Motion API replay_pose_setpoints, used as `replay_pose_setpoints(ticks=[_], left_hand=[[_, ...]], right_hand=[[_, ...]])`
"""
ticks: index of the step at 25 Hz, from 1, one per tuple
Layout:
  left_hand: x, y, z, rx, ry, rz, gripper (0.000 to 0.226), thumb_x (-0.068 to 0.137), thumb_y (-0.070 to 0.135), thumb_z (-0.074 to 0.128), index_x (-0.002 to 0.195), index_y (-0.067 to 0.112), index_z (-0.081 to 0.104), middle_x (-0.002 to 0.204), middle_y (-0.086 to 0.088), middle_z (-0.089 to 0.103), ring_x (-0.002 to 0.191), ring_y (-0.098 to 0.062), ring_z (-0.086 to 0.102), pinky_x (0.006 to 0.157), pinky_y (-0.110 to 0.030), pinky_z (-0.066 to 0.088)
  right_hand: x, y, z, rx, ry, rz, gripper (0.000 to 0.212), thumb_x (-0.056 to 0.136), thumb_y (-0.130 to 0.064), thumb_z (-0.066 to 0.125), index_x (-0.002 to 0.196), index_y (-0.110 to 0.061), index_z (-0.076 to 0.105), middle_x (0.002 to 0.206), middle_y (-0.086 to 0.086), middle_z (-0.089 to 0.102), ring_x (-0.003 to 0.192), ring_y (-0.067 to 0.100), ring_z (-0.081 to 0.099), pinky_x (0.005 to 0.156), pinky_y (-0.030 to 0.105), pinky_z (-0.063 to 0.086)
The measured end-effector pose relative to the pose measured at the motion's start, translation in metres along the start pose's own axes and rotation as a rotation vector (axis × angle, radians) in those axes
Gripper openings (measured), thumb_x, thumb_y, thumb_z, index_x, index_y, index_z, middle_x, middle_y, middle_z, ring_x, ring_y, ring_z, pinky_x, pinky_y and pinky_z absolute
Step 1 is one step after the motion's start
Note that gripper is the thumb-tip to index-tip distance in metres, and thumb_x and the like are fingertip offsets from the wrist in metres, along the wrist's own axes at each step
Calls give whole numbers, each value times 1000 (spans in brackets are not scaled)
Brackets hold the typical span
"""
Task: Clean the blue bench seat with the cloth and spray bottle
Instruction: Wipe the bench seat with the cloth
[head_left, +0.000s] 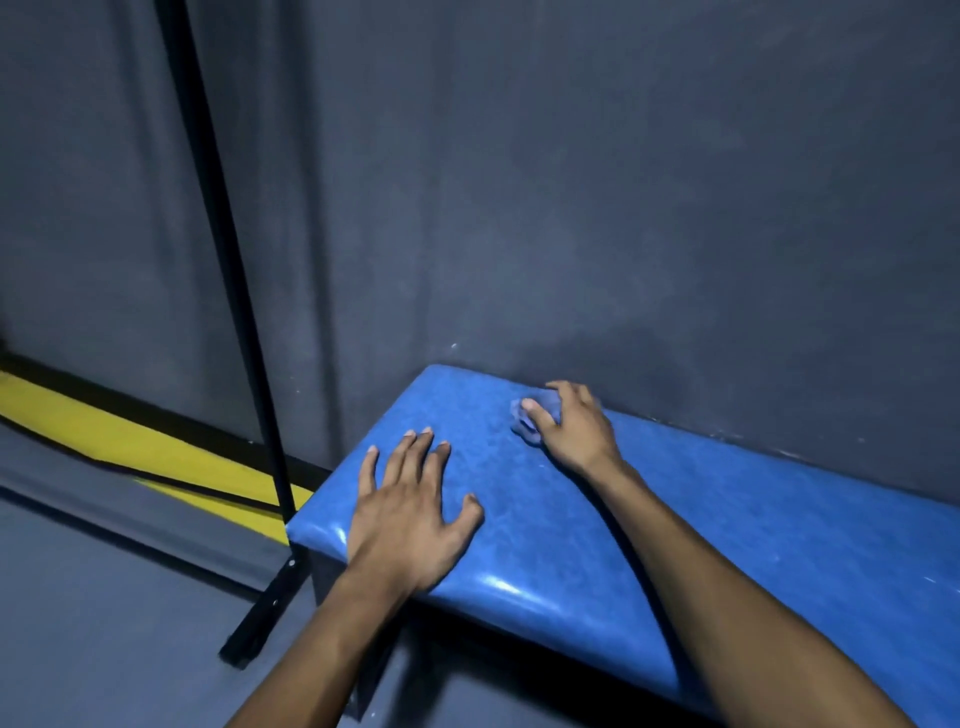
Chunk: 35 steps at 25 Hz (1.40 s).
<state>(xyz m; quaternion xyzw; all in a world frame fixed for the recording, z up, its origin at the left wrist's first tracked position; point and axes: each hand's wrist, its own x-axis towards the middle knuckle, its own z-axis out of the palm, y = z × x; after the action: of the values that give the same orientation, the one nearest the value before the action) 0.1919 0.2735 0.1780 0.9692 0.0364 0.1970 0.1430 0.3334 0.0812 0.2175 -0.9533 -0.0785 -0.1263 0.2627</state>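
Observation:
A shiny blue padded bench seat (727, 545) runs from the middle of the view to the right edge, against a dark grey wall. My left hand (410, 514) lies flat on the seat's left end, fingers spread and straight. My right hand (571, 426) is near the seat's back edge by the wall, its fingers curled round a small bunched blue cloth (530, 415) that is pressed on the seat. No spray bottle is in view.
A black pole (228, 291) slants from the top left down to a foot on the grey floor, just left of the bench's front corner. A yellow and black band (130, 441) runs along the floor at the left. The dark wall (623, 208) stands right behind the seat.

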Motion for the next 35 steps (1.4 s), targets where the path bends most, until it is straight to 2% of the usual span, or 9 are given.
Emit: replay_pose_setpoints(ticks=[3, 7, 10, 16, 20, 24, 29, 32, 35], left_hand=[[-1, -2, 1, 3, -24, 9, 79, 87, 65, 22, 155, 26, 31, 168, 7, 19, 155, -8, 5, 125, -47, -5], [1, -3, 6, 12, -17, 31, 80, 86, 66, 24, 154, 25, 33, 167, 7, 22, 155, -8, 8, 126, -47, -2], [1, -3, 7, 3, 11, 32, 80, 85, 66, 24, 152, 25, 37, 166, 7, 26, 155, -10, 13, 126, -47, 1], [2, -2, 7, 36, -10, 24, 79, 86, 65, 22, 153, 25, 35, 166, 6, 23, 155, -10, 10, 125, -48, -1], [3, -2, 7, 29, -37, 35, 80, 85, 66, 19, 154, 28, 32, 167, 6, 22, 155, -10, 9, 125, -47, -1], [6, -6, 7, 44, -124, 42, 84, 79, 74, 11, 156, 42, 21, 168, 7, 19, 156, -11, 8, 124, -48, 1], [28, 6, -30, -43, -439, -55, 101, 61, 85, 23, 152, 42, 35, 168, 9, 19, 155, -11, 10, 122, -51, 3], [16, 80, -34, -35, -235, 144, 88, 75, 83, 18, 145, 39, 47, 164, 7, 31, 153, -16, 21, 121, -56, 8], [-22, 211, 7, -159, -298, 482, 82, 80, 79, 18, 150, 41, 38, 165, 10, 25, 155, -11, 13, 124, -56, 4]], right_hand=[[27, -60, 41, -78, -72, -75, 72, 77, -83, 46, 108, -23, 71, 121, 9, 70, 121, 31, 60, 103, 43, 48], [-10, -48, 35, -96, -40, -287, 36, 84, -60, 57, 92, -28, 72, 100, -9, 73, 109, 16, 62, 85, 34, 51], [-80, 28, -25, -11, -54, -420, 29, 91, -54, 63, 108, -33, 72, 116, -18, 71, 119, 7, 59, 105, 30, 45], [-58, 121, -73, -149, 141, 6, 31, 90, -55, 61, 104, -29, 70, 116, -5, 70, 117, 21, 60, 96, 35, 47], [-33, 51, -18, -105, -6, -184, 38, 87, -54, 60, 106, -24, 71, 115, -4, 71, 117, 20, 60, 100, 33, 47], [-100, 36, -49, 26, -53, -354, 32, 89, -49, 65, 107, -23, 72, 113, -6, 72, 114, 17, 61, 100, 35, 49], [-188, 104, -138, 181, 118, -140, 22, 89, -45, 69, 107, -32, 74, 115, -16, 69, 110, -5, 62, 92, 11, 46], [-213, 167, -205, 213, 351, 46, 12, 93, -33, 70, 102, -29, 77, 108, -15, 70, 103, -10, 60, 82, 0, 38], [-227, 221, -249, 119, 481, 169, 11, 95, -35, 67, 101, -31, 76, 107, -17, 70, 110, 0, 58, 87, 4, 39]])
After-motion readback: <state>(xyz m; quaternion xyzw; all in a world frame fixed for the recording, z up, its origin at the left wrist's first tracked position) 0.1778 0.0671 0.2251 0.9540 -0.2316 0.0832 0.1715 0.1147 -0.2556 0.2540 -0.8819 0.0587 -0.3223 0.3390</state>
